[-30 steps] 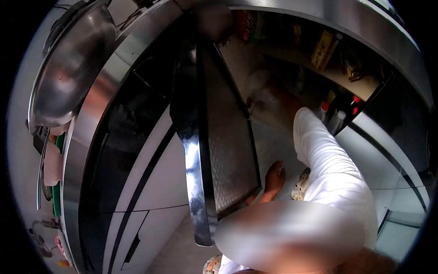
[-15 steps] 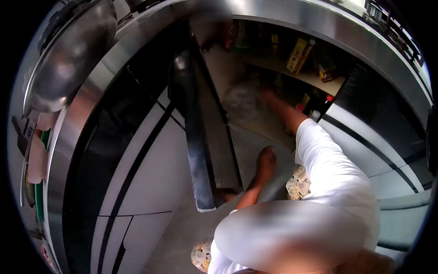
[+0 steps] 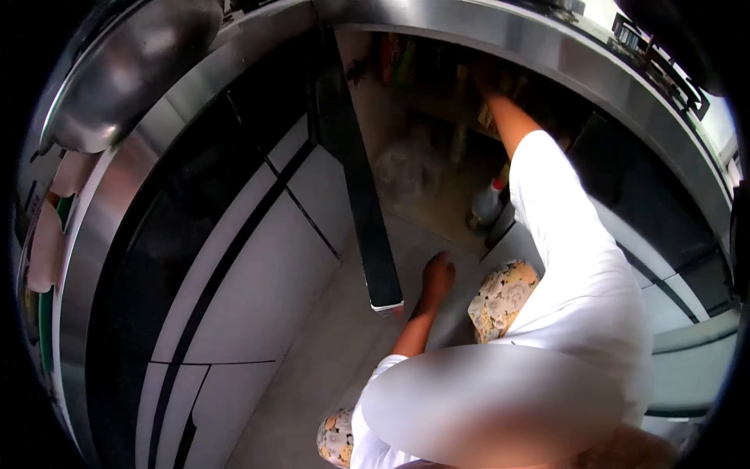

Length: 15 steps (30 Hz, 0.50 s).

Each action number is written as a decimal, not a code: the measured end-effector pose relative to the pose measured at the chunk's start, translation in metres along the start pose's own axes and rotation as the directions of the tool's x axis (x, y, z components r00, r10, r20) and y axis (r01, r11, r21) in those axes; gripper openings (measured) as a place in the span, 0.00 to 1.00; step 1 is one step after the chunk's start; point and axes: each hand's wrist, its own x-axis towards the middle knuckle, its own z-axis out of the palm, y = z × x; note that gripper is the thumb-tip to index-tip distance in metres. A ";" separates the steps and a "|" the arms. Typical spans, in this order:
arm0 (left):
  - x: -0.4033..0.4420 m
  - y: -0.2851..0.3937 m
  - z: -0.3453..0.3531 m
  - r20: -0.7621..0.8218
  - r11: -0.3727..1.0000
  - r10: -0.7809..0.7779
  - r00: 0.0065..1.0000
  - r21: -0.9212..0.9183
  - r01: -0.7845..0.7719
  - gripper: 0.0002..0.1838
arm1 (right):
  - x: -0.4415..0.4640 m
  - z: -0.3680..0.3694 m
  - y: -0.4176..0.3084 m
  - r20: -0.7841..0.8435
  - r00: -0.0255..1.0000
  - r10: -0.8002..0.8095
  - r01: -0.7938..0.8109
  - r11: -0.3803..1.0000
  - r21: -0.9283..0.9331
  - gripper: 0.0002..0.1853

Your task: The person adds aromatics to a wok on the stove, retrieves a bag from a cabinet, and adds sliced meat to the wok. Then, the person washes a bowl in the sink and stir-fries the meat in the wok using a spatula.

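Observation:
My right hand reaches deep into the open cabinet, at the height of its upper shelf. Shadow hides its fingers, so any hold is unclear. Just below the wrist is a yellow box, partly covered by my forearm. Lower down, a bottle with a red cap stands near the cabinet's front edge. My left hand hangs low over the floor, fingers curled in, with nothing visible in it. To its left is the open cabinet door, seen nearly edge-on.
A crumpled clear plastic bag sits inside the cabinet. Overhead, the steel counter edge curves across. A large metal bowl rests on the left counter, and a gas stove is at the upper right. Closed black-and-white cabinet fronts line the left.
My right hand has gone from the lower part of the cabinet up to the upper shelf. My left hand has shifted slightly left. The red-capped bottle shows more fully, and the door looks narrower.

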 end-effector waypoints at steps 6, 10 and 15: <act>-0.019 -0.024 0.016 -0.122 0.982 0.189 0.974 -0.003 -0.191 0.18 | -0.002 -0.029 -0.028 0.032 0.999 0.028 -0.027 1.000 -0.008 0.19; -0.031 -0.013 0.007 -0.101 0.994 0.109 0.989 -0.001 -0.109 0.17 | 0.000 -0.033 -0.025 0.020 0.999 0.033 -0.033 0.999 0.005 0.19; -0.040 -0.009 0.008 -0.137 0.993 0.112 0.984 -0.018 -0.116 0.17 | 0.005 -0.039 -0.028 0.004 1.000 0.026 -0.026 0.999 0.019 0.19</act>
